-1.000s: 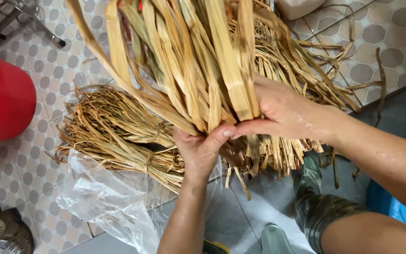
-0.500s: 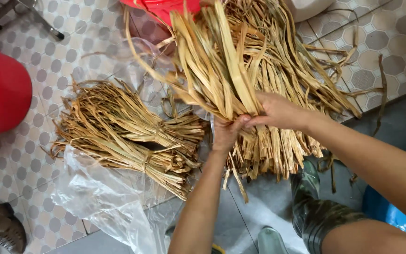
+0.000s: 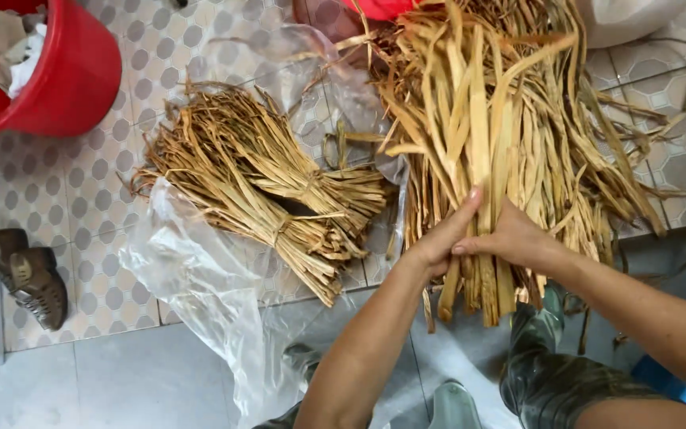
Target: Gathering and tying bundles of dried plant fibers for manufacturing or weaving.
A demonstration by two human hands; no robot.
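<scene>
Both hands, left hand [image 3: 438, 238] and right hand [image 3: 510, 238], clamped on leaf bunch [image 3: 486, 159]; bunch lowered since earlier, now fanned over floor pile [image 3: 597, 159].

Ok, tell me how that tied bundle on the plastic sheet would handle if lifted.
The tied bundle likely lifts as one piece, since a strip binds its middle. Its dry thin strips look light, and the splayed ends would probably droop.

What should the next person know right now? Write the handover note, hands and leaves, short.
Left hand and right hand: both closed on the lower end of a loose bunch of dry leaves, cut ends pointing towards the person.
Done: two tied bundles lie on the clear plastic sheet, left of the hands.
Left: the held bunch has no tie; more loose leaves lie under it.
</scene>
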